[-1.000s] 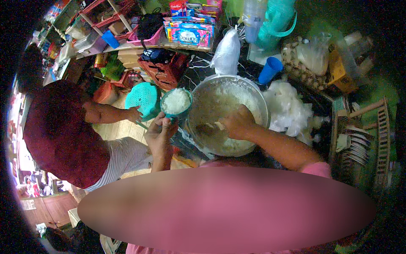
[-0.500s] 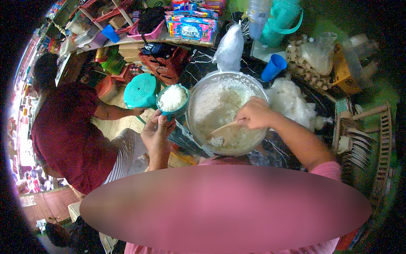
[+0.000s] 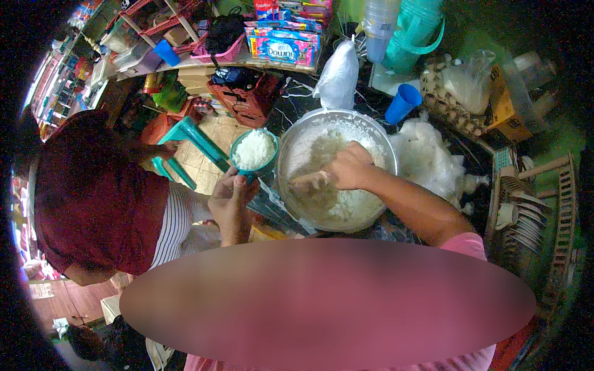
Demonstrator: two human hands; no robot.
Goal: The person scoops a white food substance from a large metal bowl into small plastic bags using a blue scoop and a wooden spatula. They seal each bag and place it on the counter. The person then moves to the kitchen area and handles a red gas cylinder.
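My left hand (image 3: 232, 201) is closed on a teal cup (image 3: 268, 166), held upright just left of the pot. A heap of white, grainy food (image 3: 253, 148) that looks like cooked rice rises above the cup's rim. Reaching into the large metal pot (image 3: 391, 148), my right hand (image 3: 351, 166) grips a wooden paddle (image 3: 307, 180). The paddle points left over a pale, crumbly white mass (image 3: 343, 207) in the pot. White residue coats the pot's inner wall.
A person in a maroon shirt (image 3: 93, 198) holds a teal stool (image 3: 201, 143) at left. Beside the pot are a tied white bag (image 3: 339, 74), blue cup (image 3: 403, 104) and clear plastic bags (image 3: 427, 151). A dish rack (image 3: 563, 210) stands right, egg trays (image 3: 442, 93) behind.
My right hand has moved left and lower into the pot with the paddle. My left hand stays almost in place with the filled cup. The other person has tilted the stool.
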